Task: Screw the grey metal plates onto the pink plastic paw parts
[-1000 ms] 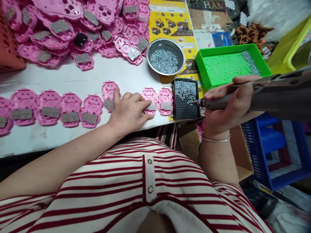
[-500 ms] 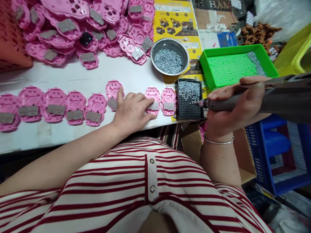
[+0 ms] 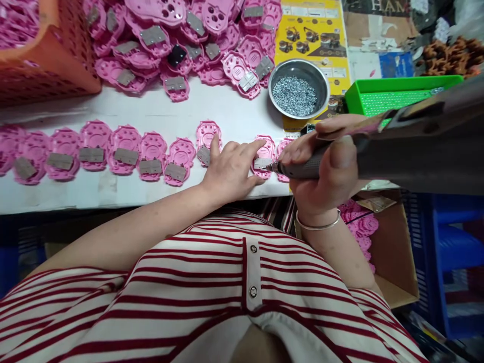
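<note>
- The left hand's (image 3: 231, 170) fingers were spread wide, thumb and forefinger at a pink case's (image 3: 264, 147) left edge.
- The right hand's (image 3: 333, 180) fingers were wrapped around a power driver (image 3: 408, 156), its tip at the metal plate (image 3: 260, 164) from the right.
- The case lay on the bench (image 3: 143, 103), nearer than the bowl (image 3: 322, 85) and left of it, long axis front to back.

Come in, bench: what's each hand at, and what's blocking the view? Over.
Right hand gripping grey tool, tip at the metal plate. Left hand spread against that plate's pink shell. Right hand partly hides the neighbouring shell.
</note>
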Demonstrator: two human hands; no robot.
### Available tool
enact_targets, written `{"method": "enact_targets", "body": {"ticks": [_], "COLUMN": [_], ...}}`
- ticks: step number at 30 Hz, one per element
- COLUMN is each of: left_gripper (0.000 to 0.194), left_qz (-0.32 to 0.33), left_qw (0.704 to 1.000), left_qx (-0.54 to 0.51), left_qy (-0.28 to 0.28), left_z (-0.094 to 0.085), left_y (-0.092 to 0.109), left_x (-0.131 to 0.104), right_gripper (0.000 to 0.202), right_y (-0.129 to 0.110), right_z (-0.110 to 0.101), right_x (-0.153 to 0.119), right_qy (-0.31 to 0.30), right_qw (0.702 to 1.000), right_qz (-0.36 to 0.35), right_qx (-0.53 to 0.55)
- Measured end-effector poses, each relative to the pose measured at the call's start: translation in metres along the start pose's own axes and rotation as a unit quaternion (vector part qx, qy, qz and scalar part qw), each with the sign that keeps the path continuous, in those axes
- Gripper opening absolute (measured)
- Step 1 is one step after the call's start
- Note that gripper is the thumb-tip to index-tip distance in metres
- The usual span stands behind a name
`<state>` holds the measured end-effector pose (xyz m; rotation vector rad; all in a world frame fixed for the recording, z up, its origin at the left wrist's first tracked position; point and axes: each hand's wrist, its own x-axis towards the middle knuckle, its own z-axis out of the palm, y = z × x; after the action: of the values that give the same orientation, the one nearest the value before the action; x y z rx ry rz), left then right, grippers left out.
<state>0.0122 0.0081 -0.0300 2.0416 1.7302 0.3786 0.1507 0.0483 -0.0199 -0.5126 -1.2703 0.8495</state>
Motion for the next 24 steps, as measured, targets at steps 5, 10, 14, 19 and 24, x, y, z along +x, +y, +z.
{"method": "enact_targets", "body": {"ticks": [5, 10, 14, 19, 24], "left_gripper": [0.066, 0.062, 0.061, 0.062, 0.064], "left_qz": [0.004, 0.005, 0.006, 0.006, 0.004], "left_qw": [1.0, 1.0, 1.0, 1.0, 1.0], "left_qx": [-0.005, -0.017, -0.015, -0.011, -0.011], "left_qy": [0.0, 0.003, 0.005, 0.005, 0.005], "left_z": [0.0, -0.001, -0.001, 0.0, 0.0], "left_y": [0.0, 0.001, 0.0, -0.001, 0.0], "left_x": [0.001, 0.001, 0.0, 0.0, 0.0], "right_gripper": [0.022, 0.022, 0.02, 0.02, 0.021], "right_y": [0.006, 0.011, 0.012, 0.012, 0.011], "right_z": [0.001, 0.001, 0.003, 0.002, 0.001], "right_x": [0.0, 0.001, 0.001, 0.002, 0.0], "right_qy": [0.0, -0.003, 0.004, 0.013, 0.004], "right_qw": [1.0, 1.0, 1.0, 1.0, 1.0], "right_qz": [0.016, 0.013, 0.015, 0.007, 0.016], "right_qx": [-0.021, -0.004, -0.011, 0.001, 0.0]}}
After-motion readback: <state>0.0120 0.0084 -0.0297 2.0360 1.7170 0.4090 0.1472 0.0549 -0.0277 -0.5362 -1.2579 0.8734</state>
